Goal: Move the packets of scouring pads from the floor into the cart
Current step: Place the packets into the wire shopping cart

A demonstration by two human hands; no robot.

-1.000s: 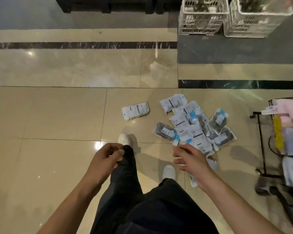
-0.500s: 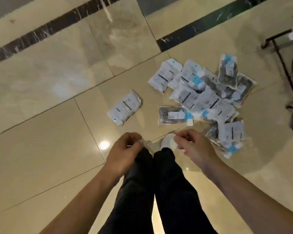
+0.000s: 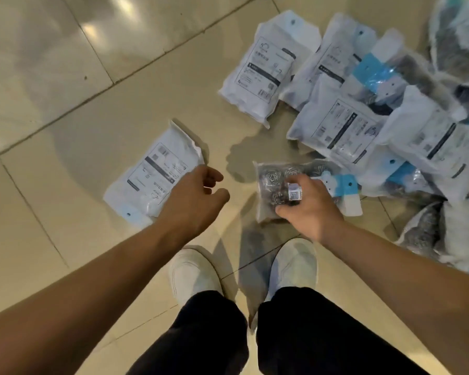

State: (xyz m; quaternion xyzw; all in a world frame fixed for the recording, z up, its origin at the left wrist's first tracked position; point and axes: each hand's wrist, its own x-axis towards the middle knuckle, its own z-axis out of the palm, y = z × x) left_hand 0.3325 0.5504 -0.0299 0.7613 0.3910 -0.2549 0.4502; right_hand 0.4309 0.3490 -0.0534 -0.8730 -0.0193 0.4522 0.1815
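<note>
- Below, our right hand (image 3: pixel 313 209) grasps a clear packet (image 3: pixel 279 182) of steel scouring pads lying on the floor (image 3: pixel 65 77).
- Our left hand (image 3: pixel 192 198) hovers over a white packet (image 3: pixel 152 177), fingers loosely curled, holding nothing.
- More packets (image 3: pixel 363 104) heaped to the right.

No wording can be read. The white packets (image 3: pixel 259 69) carry printed panels with dark bars, small line drawings and barcodes, all too blurred to make out. A small barcode sticker (image 3: pixel 294 192) sits on the clear packet (image 3: pixel 276 182); its digits are illegible.
</note>
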